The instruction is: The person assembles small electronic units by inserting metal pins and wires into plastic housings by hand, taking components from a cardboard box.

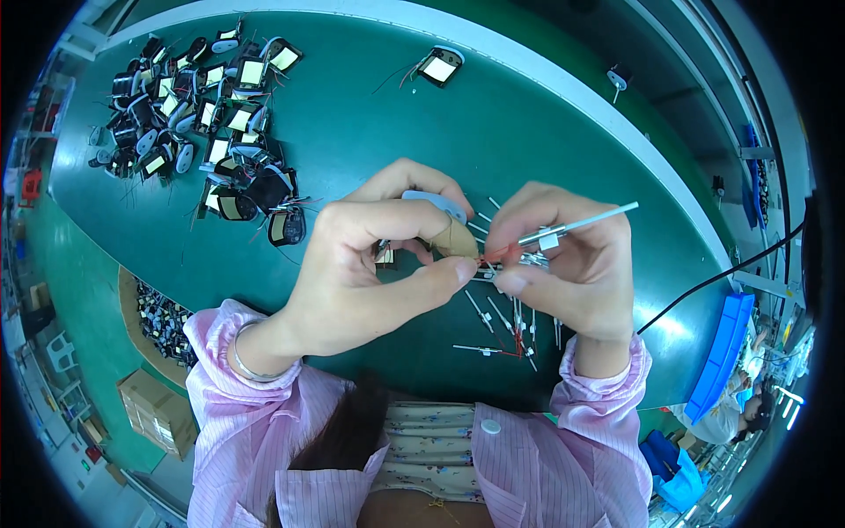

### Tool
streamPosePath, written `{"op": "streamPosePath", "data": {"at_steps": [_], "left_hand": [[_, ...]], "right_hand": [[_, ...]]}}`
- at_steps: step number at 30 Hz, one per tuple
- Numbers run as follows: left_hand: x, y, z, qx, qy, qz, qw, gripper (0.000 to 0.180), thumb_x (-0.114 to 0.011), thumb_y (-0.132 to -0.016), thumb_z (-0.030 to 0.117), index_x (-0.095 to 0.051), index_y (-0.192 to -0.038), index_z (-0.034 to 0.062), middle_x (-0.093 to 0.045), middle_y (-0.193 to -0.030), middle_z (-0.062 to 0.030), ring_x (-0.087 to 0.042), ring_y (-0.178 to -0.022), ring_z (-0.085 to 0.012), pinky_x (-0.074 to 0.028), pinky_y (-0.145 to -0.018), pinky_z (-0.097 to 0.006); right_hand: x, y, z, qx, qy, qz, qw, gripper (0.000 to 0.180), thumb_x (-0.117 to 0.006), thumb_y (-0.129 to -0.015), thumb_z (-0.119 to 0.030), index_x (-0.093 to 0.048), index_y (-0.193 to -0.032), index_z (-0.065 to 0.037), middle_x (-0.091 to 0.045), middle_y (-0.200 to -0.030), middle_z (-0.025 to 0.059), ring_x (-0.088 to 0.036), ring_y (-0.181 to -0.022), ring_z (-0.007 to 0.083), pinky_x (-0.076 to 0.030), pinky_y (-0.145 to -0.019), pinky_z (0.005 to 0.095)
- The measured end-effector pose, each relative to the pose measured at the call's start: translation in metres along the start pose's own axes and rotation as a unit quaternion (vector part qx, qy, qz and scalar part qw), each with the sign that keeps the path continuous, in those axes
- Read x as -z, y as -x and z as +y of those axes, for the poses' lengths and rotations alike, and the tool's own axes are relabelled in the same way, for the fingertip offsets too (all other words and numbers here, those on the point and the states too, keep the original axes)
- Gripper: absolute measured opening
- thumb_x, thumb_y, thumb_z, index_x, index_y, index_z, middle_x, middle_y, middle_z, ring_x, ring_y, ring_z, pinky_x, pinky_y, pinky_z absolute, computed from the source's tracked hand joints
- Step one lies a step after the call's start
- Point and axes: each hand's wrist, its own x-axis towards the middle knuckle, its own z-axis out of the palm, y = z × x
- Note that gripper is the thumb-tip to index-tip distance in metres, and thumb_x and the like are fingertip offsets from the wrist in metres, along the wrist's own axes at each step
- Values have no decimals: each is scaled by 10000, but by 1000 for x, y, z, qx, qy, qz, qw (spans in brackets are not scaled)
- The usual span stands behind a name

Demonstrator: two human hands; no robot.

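Between your two hands, your left hand (370, 264) pinches the small, light black wound coil part (385, 254) by its body, while your right hand (563, 260) grips the thin, stiff white-sleeved lead (576, 223), likely easily bent.

**Pink striped smock, bare hands, one bangle**

The person wears a long-sleeved smock (264, 440) of pale pink with fine stripes. Both sleeves end in gathered, elastic cuffs at the wrists. The collar lies open at the chest, and a round white button (490, 427) sits on the right-hand front panel. Under the smock shows a cream top (427, 440) with a small printed pattern and narrow horizontal bands. The left hand (370, 264) and right hand (572, 264) are bare, without gloves. A thin silver bangle (239, 359) circles the left wrist just above the cuff. Dark hair (348, 431) hangs down over the chest.
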Motion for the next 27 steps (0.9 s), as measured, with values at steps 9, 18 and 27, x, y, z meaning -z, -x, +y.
{"op": "streamPosePath", "data": {"at_steps": [9, 18, 27], "left_hand": [[-1, 2, -3, -79, -96, 3, 992, 81, -695, -713, -31, -675, -791, -40, -574, -1023, -196, -567, -878, -201, -450, -735, -285], [5, 0, -1, -177, -193, -28, 965, 227, -657, -724, -65, -665, -951, -63, -567, -1113, -229, -598, -868, -237, -482, -744, -319], [-3, -2, -5, -313, -253, 1, 915, 870, -660, -740, -131, -154, -1445, -72, -613, -1145, -256, -618, -918, -320, -536, -711, -355]], "right_hand": [[-6, 2, 6, 101, 112, 20, 988, 113, -691, -707, 112, -679, -790, 37, -652, -777, 104, -604, -696, 146, -465, -591, 229], [4, 6, 0, 111, 56, 46, 991, 127, -624, -732, 123, -638, -827, 40, -631, -856, 122, -603, -724, 144, -485, -631, 242], [-22, 13, -12, 172, 140, 117, 968, 80, -629, -787, 12, -586, -847, 42, -632, -873, 218, -615, -765, 209, -500, -687, 290]]}}
